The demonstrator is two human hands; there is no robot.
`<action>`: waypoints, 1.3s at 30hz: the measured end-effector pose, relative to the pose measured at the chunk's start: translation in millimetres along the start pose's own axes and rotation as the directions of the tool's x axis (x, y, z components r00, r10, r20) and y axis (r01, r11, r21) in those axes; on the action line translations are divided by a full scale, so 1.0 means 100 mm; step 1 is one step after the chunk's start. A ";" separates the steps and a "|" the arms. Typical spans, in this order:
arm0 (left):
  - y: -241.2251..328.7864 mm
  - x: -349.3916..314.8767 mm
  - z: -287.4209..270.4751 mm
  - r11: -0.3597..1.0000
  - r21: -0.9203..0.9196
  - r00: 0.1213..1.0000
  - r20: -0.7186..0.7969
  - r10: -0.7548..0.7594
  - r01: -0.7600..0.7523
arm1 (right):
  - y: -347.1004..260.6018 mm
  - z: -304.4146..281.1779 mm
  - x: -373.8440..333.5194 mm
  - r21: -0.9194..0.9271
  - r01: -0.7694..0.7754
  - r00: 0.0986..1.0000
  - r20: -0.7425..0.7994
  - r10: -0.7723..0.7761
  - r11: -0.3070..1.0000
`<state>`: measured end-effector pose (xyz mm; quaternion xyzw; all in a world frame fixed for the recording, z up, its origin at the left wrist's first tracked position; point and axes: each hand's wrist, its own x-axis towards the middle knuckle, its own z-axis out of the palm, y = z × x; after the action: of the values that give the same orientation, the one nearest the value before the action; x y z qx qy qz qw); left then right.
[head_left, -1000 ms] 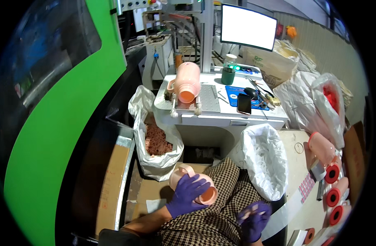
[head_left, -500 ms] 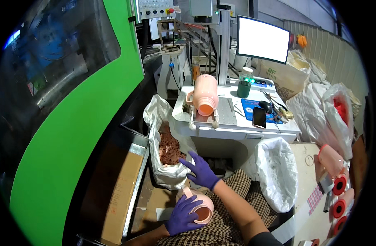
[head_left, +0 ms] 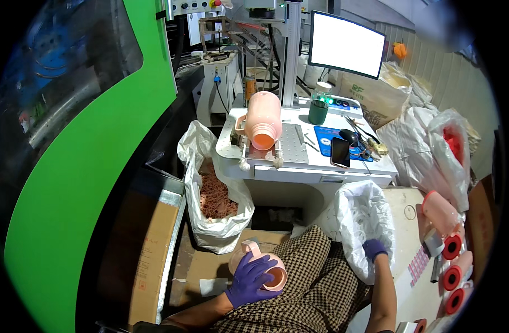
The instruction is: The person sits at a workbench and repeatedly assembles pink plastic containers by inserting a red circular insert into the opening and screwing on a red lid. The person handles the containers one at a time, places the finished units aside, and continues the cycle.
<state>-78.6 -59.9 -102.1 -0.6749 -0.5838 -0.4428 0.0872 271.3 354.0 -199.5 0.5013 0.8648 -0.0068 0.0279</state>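
Observation:
On my checked lap lies a pink plastic jug (head_left: 267, 259) with a loop handle, its round mouth facing me to the right. My left hand (head_left: 246, 281), in a purple glove, wraps over the jug's side and grips it. My right hand (head_left: 375, 250), gloved alike, reaches down into a white plastic bag (head_left: 350, 242) standing to my right; the bag holds clear, crumpled-looking contents. The fingers of that hand are hidden inside. A second pink jug (head_left: 264, 114) rests on its side on the white machine table ahead, mouth toward me.
A white sack (head_left: 246, 211) of brown shreds stands ahead to the left, beside a green machine panel (head_left: 99, 161). The machine table (head_left: 343, 173) carries a phone (head_left: 340, 152), a green bottle (head_left: 319, 109) and tools. More pink jugs (head_left: 442, 213) lie on the right-hand table.
My right hand has moved from above the brown shreds, far to the right, into the white bag. The left hand keeps hold of the jug. The view has shifted slightly.

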 end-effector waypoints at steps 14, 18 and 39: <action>0.15 -0.06 -0.07 0.992 0.022 0.992 0.010 -0.123 0.123 | 0.27 -0.15 -0.31 -0.144 0.215 0.975 0.083 -0.205 0.966; 0.16 0.03 -0.03 0.998 0.022 0.998 0.011 -0.065 0.065 | 0.18 -0.44 -0.62 -0.188 0.105 0.994 0.001 -0.107 0.976; 0.04 0.38 -0.01 0.988 -0.075 0.990 -0.018 -0.136 0.135 | -2.35 -1.09 -1.68 0.337 0.578 0.738 -0.605 -0.299 0.744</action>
<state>-78.4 -34.4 -73.8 -0.6312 -0.6107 -0.4766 0.0389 146.1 95.5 -84.9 0.2459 0.9022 -0.1052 -0.3383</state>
